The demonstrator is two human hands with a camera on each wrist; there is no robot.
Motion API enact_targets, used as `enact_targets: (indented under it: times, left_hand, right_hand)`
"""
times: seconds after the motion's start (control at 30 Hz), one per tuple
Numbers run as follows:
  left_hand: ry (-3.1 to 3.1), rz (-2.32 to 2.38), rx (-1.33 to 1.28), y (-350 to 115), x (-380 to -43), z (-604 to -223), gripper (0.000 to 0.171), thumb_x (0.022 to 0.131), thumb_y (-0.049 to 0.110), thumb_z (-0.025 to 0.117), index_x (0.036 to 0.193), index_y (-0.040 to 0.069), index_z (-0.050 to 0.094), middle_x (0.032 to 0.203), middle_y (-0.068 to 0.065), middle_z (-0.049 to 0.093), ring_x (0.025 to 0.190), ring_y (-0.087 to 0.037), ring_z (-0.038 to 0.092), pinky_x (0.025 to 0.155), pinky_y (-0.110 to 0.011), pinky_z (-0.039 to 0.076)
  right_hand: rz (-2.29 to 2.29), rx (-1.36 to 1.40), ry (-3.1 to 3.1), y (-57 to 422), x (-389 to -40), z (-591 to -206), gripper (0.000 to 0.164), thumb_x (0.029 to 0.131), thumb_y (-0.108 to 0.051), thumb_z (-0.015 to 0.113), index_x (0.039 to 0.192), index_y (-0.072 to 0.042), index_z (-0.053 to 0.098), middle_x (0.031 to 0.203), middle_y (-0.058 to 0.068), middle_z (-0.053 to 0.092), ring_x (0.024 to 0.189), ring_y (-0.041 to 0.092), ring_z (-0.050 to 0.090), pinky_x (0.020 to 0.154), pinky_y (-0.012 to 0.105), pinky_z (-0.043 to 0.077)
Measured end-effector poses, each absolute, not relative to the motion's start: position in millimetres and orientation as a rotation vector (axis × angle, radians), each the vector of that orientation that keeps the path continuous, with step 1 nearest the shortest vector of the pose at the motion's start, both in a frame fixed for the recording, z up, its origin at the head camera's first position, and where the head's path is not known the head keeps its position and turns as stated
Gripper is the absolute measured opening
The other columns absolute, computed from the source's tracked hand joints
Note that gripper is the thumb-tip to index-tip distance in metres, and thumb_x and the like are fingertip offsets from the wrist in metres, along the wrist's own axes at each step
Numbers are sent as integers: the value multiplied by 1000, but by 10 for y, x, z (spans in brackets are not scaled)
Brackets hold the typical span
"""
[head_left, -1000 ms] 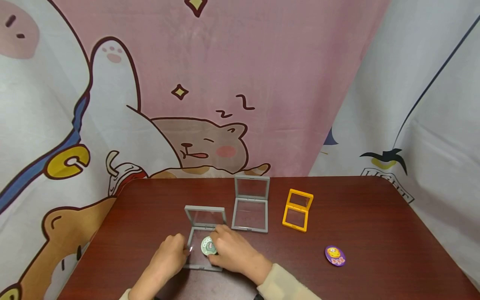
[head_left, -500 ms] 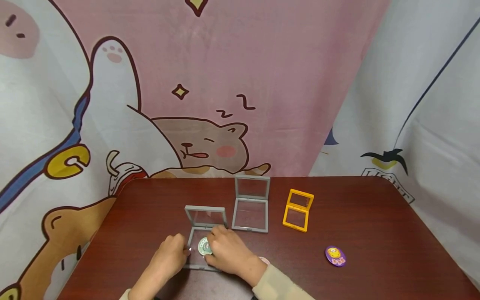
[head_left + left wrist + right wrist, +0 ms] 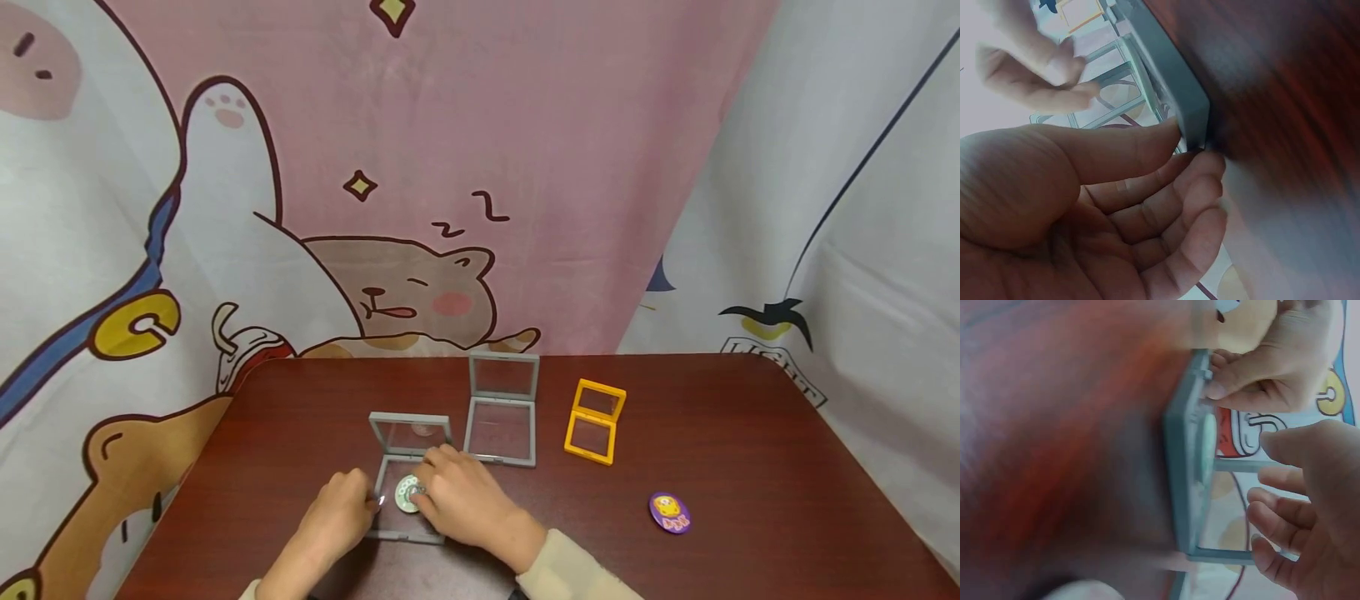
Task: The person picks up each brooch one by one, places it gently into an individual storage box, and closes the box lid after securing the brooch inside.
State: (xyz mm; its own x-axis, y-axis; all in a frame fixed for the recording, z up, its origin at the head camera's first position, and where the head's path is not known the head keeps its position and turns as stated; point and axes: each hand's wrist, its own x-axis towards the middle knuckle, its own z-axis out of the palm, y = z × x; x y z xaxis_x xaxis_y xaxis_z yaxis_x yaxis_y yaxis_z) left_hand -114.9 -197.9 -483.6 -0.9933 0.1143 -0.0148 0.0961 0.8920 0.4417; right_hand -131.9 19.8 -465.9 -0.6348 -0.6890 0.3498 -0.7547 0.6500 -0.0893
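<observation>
A grey hinged display case (image 3: pixel 408 537) lies on the table, its clear-windowed lid (image 3: pixel 411 417) raised at the back. Inside, on the clear film, rests a round pale green badge (image 3: pixel 407 493), seen edge-on in the right wrist view as a thin green disc (image 3: pixel 1207 447). My left hand (image 3: pixel 335 510) pinches the case's left edge between thumb and fingers, also plain in the left wrist view. Above the case's right side is my right hand (image 3: pixel 468 500); in the right wrist view its loosely bent fingers (image 3: pixel 1282 528) are apart from the badge and hold nothing.
A second grey case (image 3: pixel 500 460) stands open behind to the right. Beyond it is a smaller yellow case (image 3: pixel 590 454), also open. A purple badge (image 3: pixel 670 512) lies on the right of the table (image 3: pixel 780 500). A pale rounded thing (image 3: pixel 1085 590) shows low in the right wrist view.
The green badge has shifted slightly left inside the case. My right hand moved left with it, then let go and lifted back to the right. My left hand has kept its place.
</observation>
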Motion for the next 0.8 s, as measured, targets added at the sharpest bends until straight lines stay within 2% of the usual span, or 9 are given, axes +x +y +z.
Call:
enact_targets:
  times: [0.27, 0.33, 0.43, 0.53, 0.67, 0.8]
  left_hand:
    - [3040, 676, 189, -2094, -1220, -5091, 36, 86, 13, 81, 59, 23, 59, 62, 5, 54, 58, -17, 49, 50, -41, 40]
    - [3042, 693, 189, -2066, -1194, -5021, 35, 84, 11, 82, 59, 22, 60, 61, 4, 53, 58, -17, 49, 50, -41, 40]
    - [3018, 721, 156, -1997, -1150, -4859, 34, 84, 9, 81, 59, 20, 61, 60, 3, 52, 58, -18, 49, 51, -41, 40]
    - [3000, 760, 131, -1925, -1092, -4670, 32, 83, 5, 81, 60, 16, 62, 60, 2, 52, 58, -19, 49, 52, -40, 41]
    - [3000, 743, 113, -1892, -1063, -4569, 29, 83, 5, 82, 62, 15, 65, 61, 2, 53, 59, -18, 49, 54, -39, 43]
    - [2998, 758, 125, -1909, -1062, -4589, 31, 82, 2, 82, 60, 14, 65, 59, 3, 50, 58, -17, 47, 54, -38, 41]
  right_hand:
    - [523, 1130, -2376, 313, -1386, -4425, 8, 97, -18, 76, 101, -12, 78, 99, -3, 68, 89, 14, 62, 75, 29, 52]
    - [569, 1102, -2324, 336, -1411, -4386, 4, 95, -14, 76, 99, -13, 78, 99, -3, 69, 88, 13, 62, 73, 29, 52]
    - [637, 1054, -2251, 365, -1452, -4330, 2, 95, -10, 75, 96, -11, 77, 97, -2, 68, 87, 14, 64, 79, 31, 54]
    - [700, 995, -2210, 390, -1490, -4289, 2, 96, -8, 74, 96, -9, 76, 96, 0, 67, 87, 15, 63, 81, 32, 54]
    - [748, 918, -2234, 420, -1527, -4270, 9, 97, -9, 73, 104, -6, 76, 101, 3, 67, 90, 17, 62, 81, 33, 54]
    - [741, 886, -2302, 444, -1548, -4287, 18, 98, -11, 73, 114, -3, 76, 107, 6, 68, 95, 18, 66, 94, 38, 54]
